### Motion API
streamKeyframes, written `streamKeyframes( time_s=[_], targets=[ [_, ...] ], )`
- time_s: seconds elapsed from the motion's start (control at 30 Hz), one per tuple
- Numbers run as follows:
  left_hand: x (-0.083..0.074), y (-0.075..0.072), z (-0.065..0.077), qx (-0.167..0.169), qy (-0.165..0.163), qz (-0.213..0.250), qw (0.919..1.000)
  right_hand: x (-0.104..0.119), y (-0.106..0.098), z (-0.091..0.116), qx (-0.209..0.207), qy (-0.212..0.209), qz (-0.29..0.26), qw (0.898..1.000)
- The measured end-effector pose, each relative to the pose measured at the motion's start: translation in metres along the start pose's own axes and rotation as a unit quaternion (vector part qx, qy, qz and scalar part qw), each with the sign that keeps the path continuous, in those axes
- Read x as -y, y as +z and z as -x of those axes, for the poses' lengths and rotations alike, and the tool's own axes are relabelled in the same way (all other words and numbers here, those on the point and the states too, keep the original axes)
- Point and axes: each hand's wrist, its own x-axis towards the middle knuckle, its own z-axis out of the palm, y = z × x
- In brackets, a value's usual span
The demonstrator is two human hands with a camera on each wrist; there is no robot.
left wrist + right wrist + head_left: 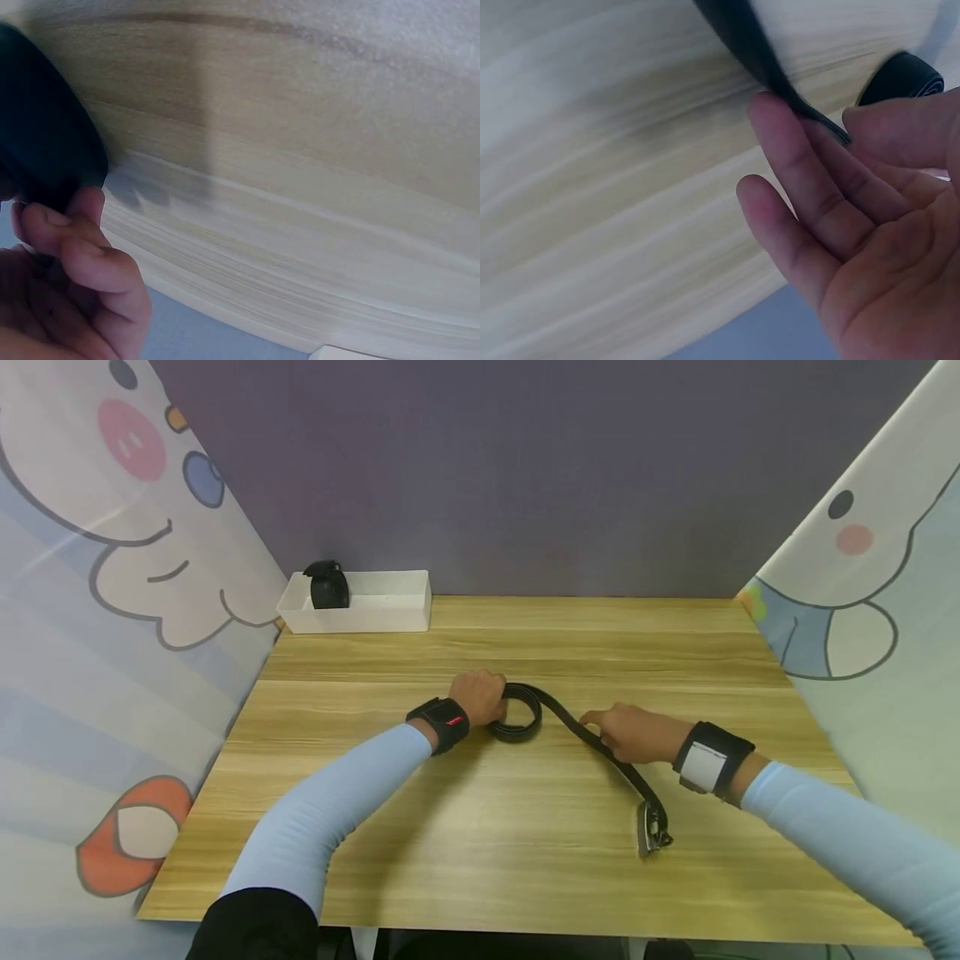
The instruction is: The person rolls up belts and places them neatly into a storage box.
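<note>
A black belt (566, 718) lies across the wooden table, one end wound into a round coil (530, 703) and the other ending in a metal buckle (651, 831). At the coil's left side, my left hand (477, 695) grips it with curled fingers. The left wrist view shows those fingers (105, 274) bent against the dark strap (52, 120). My right hand (637, 732) pinches the strap partway between coil and buckle. In the right wrist view the strap (742, 45) runs in between thumb and fingers, while the lower fingers (780, 240) stay loosely extended.
At the table's back left corner stands a white open box (390, 602) with a black rolled item (328, 587) in it. A grey panel (525, 477) rises behind the table (450, 860). Cartoon-printed sheets (847, 560) hang on both sides.
</note>
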Motion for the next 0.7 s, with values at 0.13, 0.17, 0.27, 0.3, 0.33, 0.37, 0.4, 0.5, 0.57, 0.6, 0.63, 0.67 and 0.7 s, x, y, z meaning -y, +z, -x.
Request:
streamKeyframes(
  time_s=[0.13,0.17,0.27,0.3,0.33,0.37,0.4,0.5,0.57,0.6,0.63,0.67,0.7],
  targets=[
    [-0.001,-0.001,0.0,0.001,-0.002,-0.001,1.0,0.002,0.005,0.0,-0.012,-0.017,-0.021,1.0],
    [-0.001,-0.001,0.0,0.001,-0.002,-0.001,1.0,0.002,0.006,0.0,-0.015,-0.023,-0.026,0.999],
    [-0.001,0.0,0.0,0.002,-0.002,0.001,1.0,0.004,0.011,-0.004,-0.027,-0.046,-0.039,0.998],
    [-0.001,0.001,0.0,0.001,-0.002,0.001,1.0,0.005,0.013,-0.006,-0.03,-0.051,-0.041,0.997],
    [-0.001,0.001,0.0,0.001,-0.002,0.002,1.0,0.006,0.014,-0.007,-0.033,-0.057,-0.043,0.997],
    [-0.001,0.001,0.001,0.0,-0.001,0.004,1.0,0.008,0.016,-0.009,-0.036,-0.063,-0.043,0.996],
    [-0.001,0.002,0.001,-0.002,-0.002,0.005,1.0,0.009,0.017,-0.01,-0.04,-0.069,-0.043,0.996],
    [-0.002,0.003,0.001,-0.008,0.0,0.004,1.0,0.013,0.021,-0.014,-0.051,-0.081,-0.04,0.995],
    [-0.002,0.003,0.001,-0.012,0.0,0.004,0.9999,0.016,0.023,-0.016,-0.062,-0.095,-0.04,0.993],
    [-0.002,0.002,0.002,-0.012,-0.001,0.003,0.9999,0.017,0.024,-0.017,-0.067,-0.101,-0.036,0.992],
    [-0.002,0.002,0.002,-0.013,0.0,0.003,0.9999,0.018,0.026,-0.017,-0.073,-0.109,-0.028,0.991],
    [-0.001,0.002,0.002,-0.013,-0.001,0.004,0.9999,0.02,0.027,-0.018,-0.077,-0.117,-0.021,0.99],
    [-0.001,0.001,0.002,-0.013,-0.001,0.003,0.9999,0.021,0.028,-0.018,-0.08,-0.121,-0.012,0.989]
  ],
)
